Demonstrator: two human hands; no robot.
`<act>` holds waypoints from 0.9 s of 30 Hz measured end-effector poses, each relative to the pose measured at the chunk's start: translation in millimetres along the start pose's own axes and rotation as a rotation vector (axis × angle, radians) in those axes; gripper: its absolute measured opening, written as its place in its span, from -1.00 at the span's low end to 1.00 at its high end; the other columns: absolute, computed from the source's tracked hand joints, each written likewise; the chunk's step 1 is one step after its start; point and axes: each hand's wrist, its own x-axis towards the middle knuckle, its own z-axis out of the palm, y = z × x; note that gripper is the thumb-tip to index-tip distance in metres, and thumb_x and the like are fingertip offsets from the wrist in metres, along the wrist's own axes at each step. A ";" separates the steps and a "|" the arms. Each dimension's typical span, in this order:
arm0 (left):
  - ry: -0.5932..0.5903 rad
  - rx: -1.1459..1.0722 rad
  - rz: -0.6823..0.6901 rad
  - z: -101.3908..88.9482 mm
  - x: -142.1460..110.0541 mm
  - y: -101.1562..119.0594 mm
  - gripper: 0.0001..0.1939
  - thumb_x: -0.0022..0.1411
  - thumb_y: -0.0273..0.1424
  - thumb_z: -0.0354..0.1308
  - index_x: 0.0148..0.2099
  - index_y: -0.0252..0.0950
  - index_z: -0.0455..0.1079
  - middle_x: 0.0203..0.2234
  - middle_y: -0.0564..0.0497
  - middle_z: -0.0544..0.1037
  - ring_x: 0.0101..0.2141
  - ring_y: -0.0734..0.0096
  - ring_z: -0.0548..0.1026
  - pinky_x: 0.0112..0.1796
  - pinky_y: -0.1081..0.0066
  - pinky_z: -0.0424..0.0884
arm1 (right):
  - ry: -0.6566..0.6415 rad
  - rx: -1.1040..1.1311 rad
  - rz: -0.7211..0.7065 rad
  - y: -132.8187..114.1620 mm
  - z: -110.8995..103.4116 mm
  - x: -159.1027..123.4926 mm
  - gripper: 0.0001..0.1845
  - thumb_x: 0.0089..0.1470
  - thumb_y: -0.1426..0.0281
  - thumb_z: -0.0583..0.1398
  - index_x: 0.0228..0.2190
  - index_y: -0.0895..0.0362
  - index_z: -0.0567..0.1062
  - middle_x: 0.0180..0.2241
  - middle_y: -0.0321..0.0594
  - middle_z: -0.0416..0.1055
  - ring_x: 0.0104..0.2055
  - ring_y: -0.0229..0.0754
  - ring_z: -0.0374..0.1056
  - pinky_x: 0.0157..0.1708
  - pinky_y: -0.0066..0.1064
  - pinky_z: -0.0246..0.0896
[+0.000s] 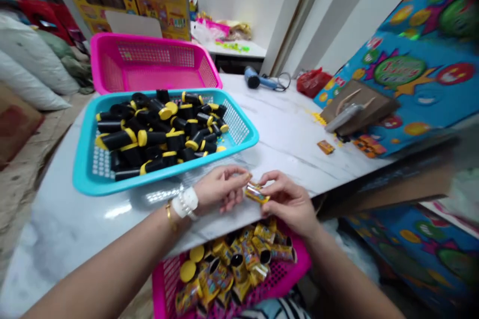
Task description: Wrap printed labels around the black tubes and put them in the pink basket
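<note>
My right hand point(290, 202) grips a small tube in a shiny yellow printed wrapper point(257, 193) between thumb and fingers, above the table's front edge. Close to the wrapper's left end is my left hand point(224, 187), its thumb and index finger pinched together; whatever is between them is too small to make out. Below the edge, a pink basket point(299, 264) holds several yellow-wrapped tubes point(249, 254), some showing dark open ends, and yellow round caps point(187, 270). On the table, a turquoise basket point(168, 177) is filled with black tubes with yellow caps point(149, 138).
Behind the turquoise basket stands another pink basket point(149, 79). A blue heat gun or hair dryer point(258, 79) lies at the back, near a red plastic bag point(313, 81). On the right are a cardboard box point(359, 109), a small orange packet point(325, 147) and blue printed cartons point(422, 70).
</note>
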 end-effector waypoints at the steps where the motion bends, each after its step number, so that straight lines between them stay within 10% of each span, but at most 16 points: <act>1: 0.026 0.056 0.025 -0.2 -0.1 1.9 -0.50 0.11 -0.06 0.38 -0.07 -0.32 0.43 -0.67 0.04 0.49 -0.76 0.48 0.38 -0.73 0.58 0.16 | -0.025 -0.071 -0.013 -5.0 -5.5 -7.7 -0.77 -0.07 0.38 0.46 -0.30 -0.04 0.66 -0.14 -0.23 0.43 -0.38 -0.28 0.46 -0.51 -0.42 0.50; 8: 0.188 0.414 0.186 1.6 1.0 4.3 -0.87 0.24 -0.38 0.30 -0.21 -0.34 0.51 -0.61 0.01 0.51 -0.69 0.52 0.39 -0.63 0.56 0.25 | -0.217 -0.594 -0.174 0.6 -16.1 -71.3 -0.63 0.09 0.46 0.33 -0.06 -0.10 0.64 -0.02 -0.11 0.54 -0.26 -0.19 0.55 -0.23 -0.31 0.56; 12: 0.194 0.602 0.296 6.9 -4.9 4.1 -0.90 0.24 -0.40 0.29 -0.21 -0.32 0.53 -0.59 0.04 0.51 -0.64 0.55 0.41 -0.54 0.56 0.27 | 0.166 -0.844 -0.252 26.2 -32.8 -102.6 -0.61 0.09 0.48 0.32 -0.04 -0.06 0.62 -0.02 -0.09 0.55 -0.09 -0.05 0.54 0.01 -0.13 0.47; 16: 0.186 0.797 0.423 28.7 -16.6 6.7 -0.87 0.26 -0.38 0.27 -0.17 -0.33 0.54 -0.55 0.04 0.52 -0.58 0.55 0.41 -0.47 0.53 0.27 | 0.383 -0.935 0.011 51.9 -71.1 -119.8 -0.54 0.10 0.26 0.33 0.04 0.06 0.56 0.01 0.01 0.53 -0.06 0.04 0.52 -0.01 -0.06 0.45; 21: -0.216 1.134 0.495 74.8 -36.4 -18.1 -0.70 0.29 -0.27 0.25 -0.03 -0.36 0.50 -0.35 -0.09 0.62 -0.40 0.35 0.52 -0.32 0.38 0.41 | 0.091 -0.843 0.479 68.2 -86.4 -126.7 -0.29 0.16 0.30 0.20 0.31 0.11 0.22 -0.10 -0.05 0.61 -0.15 0.04 0.58 -0.14 -0.19 0.47; 27: -0.248 1.322 0.549 89.9 -88.1 -79.6 -0.70 0.40 -0.28 0.08 0.00 -0.39 0.47 -0.21 -0.18 0.61 -0.21 0.22 0.55 -0.17 0.24 0.52 | -0.122 -0.740 0.517 27.8 -100.0 -127.1 -0.56 0.10 0.37 0.14 0.04 0.09 0.49 -0.23 -0.19 0.65 -0.25 -0.02 0.58 -0.26 -0.32 0.47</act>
